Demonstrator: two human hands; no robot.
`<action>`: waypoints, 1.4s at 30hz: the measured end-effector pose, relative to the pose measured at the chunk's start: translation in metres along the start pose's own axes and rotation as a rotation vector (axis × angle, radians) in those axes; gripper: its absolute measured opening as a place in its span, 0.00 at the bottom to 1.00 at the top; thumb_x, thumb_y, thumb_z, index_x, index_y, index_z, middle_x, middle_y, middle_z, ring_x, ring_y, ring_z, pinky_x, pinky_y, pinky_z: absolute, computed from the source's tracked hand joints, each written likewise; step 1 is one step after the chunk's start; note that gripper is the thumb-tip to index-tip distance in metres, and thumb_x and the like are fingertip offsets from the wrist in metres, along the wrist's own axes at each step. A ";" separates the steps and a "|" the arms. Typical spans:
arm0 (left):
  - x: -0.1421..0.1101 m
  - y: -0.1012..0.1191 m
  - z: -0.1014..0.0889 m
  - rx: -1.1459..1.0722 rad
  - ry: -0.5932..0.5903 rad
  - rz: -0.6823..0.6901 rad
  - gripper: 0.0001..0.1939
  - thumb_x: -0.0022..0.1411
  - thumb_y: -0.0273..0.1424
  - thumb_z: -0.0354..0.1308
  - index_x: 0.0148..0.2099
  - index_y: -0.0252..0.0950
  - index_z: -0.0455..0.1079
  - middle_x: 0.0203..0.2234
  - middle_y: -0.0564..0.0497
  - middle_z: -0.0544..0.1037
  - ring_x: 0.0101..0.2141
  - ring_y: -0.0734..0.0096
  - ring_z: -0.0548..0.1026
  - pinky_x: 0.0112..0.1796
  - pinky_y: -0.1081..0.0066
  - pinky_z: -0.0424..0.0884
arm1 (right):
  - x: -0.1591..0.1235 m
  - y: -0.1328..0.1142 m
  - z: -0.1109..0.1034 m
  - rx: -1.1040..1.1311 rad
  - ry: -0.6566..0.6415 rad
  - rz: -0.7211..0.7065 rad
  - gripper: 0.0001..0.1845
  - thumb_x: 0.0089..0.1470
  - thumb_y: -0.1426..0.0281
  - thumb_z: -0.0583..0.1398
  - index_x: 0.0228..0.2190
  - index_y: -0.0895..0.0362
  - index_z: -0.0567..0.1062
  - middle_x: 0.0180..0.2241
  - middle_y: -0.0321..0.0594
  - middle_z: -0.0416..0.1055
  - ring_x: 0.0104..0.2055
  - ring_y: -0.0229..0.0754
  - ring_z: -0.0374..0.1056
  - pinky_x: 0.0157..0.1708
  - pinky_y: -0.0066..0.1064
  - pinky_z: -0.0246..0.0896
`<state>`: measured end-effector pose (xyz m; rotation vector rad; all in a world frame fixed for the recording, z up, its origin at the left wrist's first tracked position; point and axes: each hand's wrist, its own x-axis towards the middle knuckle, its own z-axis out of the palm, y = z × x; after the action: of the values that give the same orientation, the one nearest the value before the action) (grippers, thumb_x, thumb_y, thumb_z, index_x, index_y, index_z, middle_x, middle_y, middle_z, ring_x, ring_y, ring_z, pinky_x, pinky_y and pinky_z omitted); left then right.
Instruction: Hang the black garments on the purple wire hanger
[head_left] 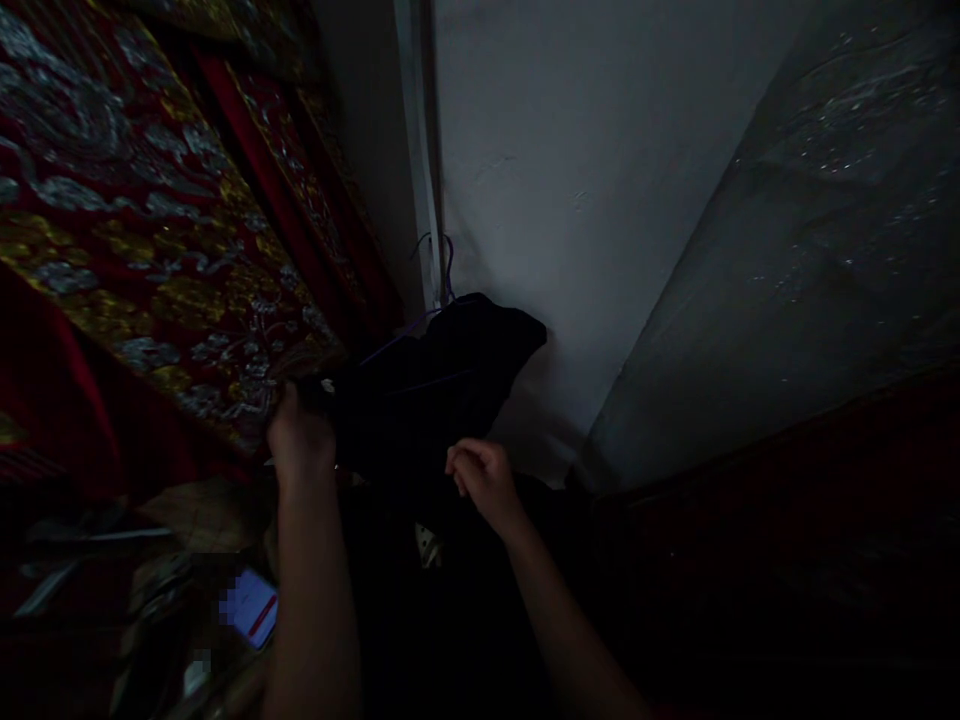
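In dim light a black garment (435, 385) hangs on a thin purple hanger (442, 270) against the pale wall. My left hand (298, 435) is closed on the garment's left edge, next to the embroidered cloth. My right hand (484, 478) is curled in a loose fist at the garment's lower edge; whether it grips the fabric is hard to make out.
Red cloth with gold and silver embroidery (150, 220) hangs on the left. A white wall (585, 180) with a vertical pipe or frame strip (420, 150) stands ahead. A grey glittery fabric (825, 230) slopes on the right. Cluttered objects, including a small white and red item (251, 605), lie low left.
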<state>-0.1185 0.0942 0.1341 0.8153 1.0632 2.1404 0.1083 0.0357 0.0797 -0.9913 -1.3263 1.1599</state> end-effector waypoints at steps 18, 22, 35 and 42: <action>-0.149 -0.031 0.016 0.261 -0.476 -0.129 0.14 0.61 0.43 0.62 0.38 0.37 0.75 0.32 0.51 0.77 0.36 0.66 0.75 0.40 0.70 0.71 | -0.031 0.014 -0.014 -0.146 -0.021 -0.157 0.20 0.53 0.67 0.63 0.49 0.52 0.73 0.49 0.42 0.75 0.51 0.47 0.70 0.54 0.37 0.62; -0.153 -0.026 0.023 0.358 -0.508 0.131 0.11 0.66 0.40 0.59 0.39 0.38 0.75 0.41 0.47 0.76 0.45 0.63 0.75 0.49 0.66 0.69 | -0.027 0.010 -0.018 -0.124 0.027 -0.106 0.10 0.54 0.69 0.57 0.36 0.54 0.78 0.37 0.41 0.78 0.41 0.47 0.72 0.46 0.36 0.66; -0.097 -0.036 -0.024 0.812 -1.165 -0.033 0.17 0.64 0.46 0.58 0.34 0.38 0.77 0.26 0.51 0.80 0.26 0.65 0.76 0.29 0.71 0.67 | 0.115 -0.020 -0.052 -0.343 0.194 -0.266 0.17 0.53 0.66 0.55 0.41 0.57 0.78 0.44 0.47 0.78 0.47 0.47 0.72 0.48 0.37 0.65; -0.073 -0.026 -0.055 0.699 -1.114 -0.083 0.11 0.45 0.42 0.72 0.25 0.43 0.77 0.18 0.55 0.78 0.17 0.67 0.73 0.19 0.72 0.63 | 0.117 0.012 -0.074 -0.495 0.157 -0.174 0.12 0.49 0.63 0.58 0.19 0.55 0.72 0.21 0.38 0.71 0.25 0.42 0.64 0.26 0.30 0.55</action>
<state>-0.1074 0.0278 0.0669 1.9020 1.1094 0.8619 0.1701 0.1597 0.0873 -1.2596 -1.5718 0.6164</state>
